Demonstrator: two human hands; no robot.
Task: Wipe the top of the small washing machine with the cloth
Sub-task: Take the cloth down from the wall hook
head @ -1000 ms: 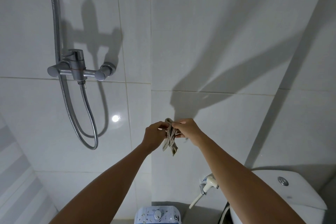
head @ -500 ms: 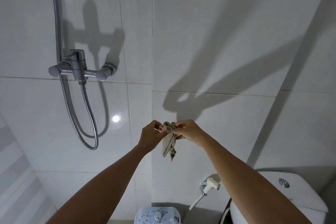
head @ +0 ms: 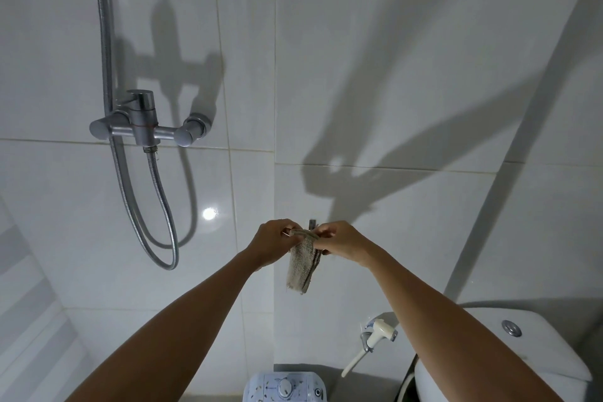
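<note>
Woven grey-brown cloth (head: 302, 263) had unfolded since half a second before, hanging longer and flatter in mid-air before the tiled wall (head: 391, 75), pinched at its top by the left hand (head: 272, 243) and right hand (head: 342, 241). Only the small washing machine (head: 284, 387)'s dial panel showed, cut off by the bottom edge.

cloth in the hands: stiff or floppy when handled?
Likely floppy: the cloth hangs limp below where the left hand and right hand pinch it. Probably light: fingertips alone hold it. Coarse weave suggests it's not slippery.
</note>
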